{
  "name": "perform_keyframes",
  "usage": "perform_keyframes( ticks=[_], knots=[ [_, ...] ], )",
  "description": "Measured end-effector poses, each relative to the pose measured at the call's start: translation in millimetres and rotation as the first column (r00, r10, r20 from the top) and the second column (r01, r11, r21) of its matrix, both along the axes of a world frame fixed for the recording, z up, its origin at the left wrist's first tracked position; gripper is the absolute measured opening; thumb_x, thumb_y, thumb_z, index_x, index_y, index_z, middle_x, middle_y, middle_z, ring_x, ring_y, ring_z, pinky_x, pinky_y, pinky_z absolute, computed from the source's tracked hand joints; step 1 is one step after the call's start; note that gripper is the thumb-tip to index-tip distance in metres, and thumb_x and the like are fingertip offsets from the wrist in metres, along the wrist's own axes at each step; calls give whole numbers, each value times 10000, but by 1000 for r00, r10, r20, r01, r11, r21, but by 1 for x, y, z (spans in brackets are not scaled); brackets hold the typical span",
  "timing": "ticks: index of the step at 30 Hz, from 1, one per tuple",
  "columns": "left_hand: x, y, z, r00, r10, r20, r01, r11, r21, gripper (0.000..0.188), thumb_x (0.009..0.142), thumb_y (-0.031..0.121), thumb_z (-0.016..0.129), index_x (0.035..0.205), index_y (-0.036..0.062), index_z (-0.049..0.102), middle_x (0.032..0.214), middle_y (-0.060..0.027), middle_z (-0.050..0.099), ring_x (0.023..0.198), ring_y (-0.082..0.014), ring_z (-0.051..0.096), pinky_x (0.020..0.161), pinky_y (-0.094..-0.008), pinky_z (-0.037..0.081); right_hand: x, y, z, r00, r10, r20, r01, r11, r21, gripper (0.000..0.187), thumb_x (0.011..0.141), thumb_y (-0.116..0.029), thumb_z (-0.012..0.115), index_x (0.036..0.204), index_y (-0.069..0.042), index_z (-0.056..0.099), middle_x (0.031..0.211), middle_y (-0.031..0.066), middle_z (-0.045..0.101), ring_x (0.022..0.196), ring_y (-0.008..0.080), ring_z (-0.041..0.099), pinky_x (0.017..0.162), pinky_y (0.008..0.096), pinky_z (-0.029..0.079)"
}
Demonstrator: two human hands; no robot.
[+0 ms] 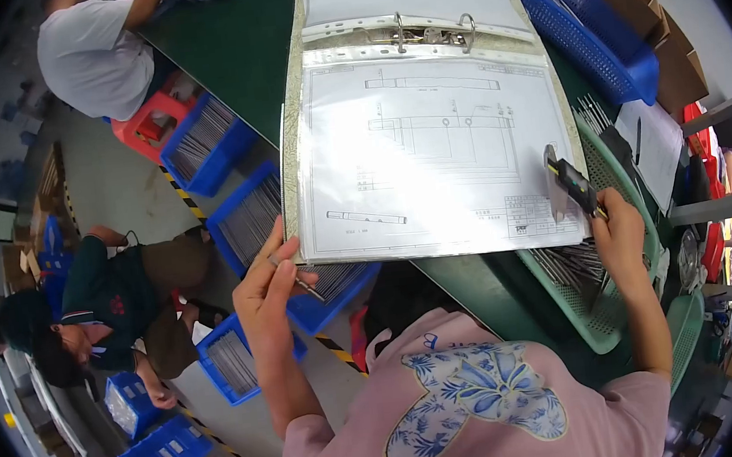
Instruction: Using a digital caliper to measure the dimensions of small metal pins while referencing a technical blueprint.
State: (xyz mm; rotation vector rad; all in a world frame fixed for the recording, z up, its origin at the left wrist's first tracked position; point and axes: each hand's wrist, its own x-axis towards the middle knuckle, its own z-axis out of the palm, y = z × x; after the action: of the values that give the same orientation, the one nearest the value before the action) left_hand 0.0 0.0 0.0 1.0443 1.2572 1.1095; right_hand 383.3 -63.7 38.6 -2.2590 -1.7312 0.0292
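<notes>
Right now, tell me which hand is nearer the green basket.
Right. The right hand, holding a caliper, is over the green basket; the left hand is across the binder.

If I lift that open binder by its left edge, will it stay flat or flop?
The binder would probably flop: it lies open with glossy sleeved sheets on two rings. The pages may slide or swing. The left hand touches its lower left corner.

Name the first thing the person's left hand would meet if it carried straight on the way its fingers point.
Probably the plastic-sleeved drawing page in the open binder: the left hand points up-right at its lower left corner, though depth is unclear.
</notes>
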Motion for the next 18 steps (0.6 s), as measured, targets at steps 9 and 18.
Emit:
perform_keyframes(
  ticks=[9, 18],
  knots=[
    [0, 3, 76, 884, -43, -465, 187, 945, 267, 223, 717, 62, 582, 903, -58, 613, 819, -87, 513, 666, -125, 518, 598, -190, 390, -8, -2, 7, 994, 71, 85, -86, 978, 189, 261, 632, 4, 521, 881, -72, 543, 633, 131, 540, 577, 309, 545, 521, 353, 407],
    [74, 25, 49, 863, -443, 242, 416, 896, 155, 260, 805, 20, 509, 1056, -36, 546, 787, -62, 478, 768, -142, 566, 626, -226, 445, -10, 4, 15, 999, -32, 20, 30, 995, 96, 351, 608, 38, 504, 939, -70, 549, 630, 124, 538, 526, 218, 544, 491, 297, 399]
  ],
)
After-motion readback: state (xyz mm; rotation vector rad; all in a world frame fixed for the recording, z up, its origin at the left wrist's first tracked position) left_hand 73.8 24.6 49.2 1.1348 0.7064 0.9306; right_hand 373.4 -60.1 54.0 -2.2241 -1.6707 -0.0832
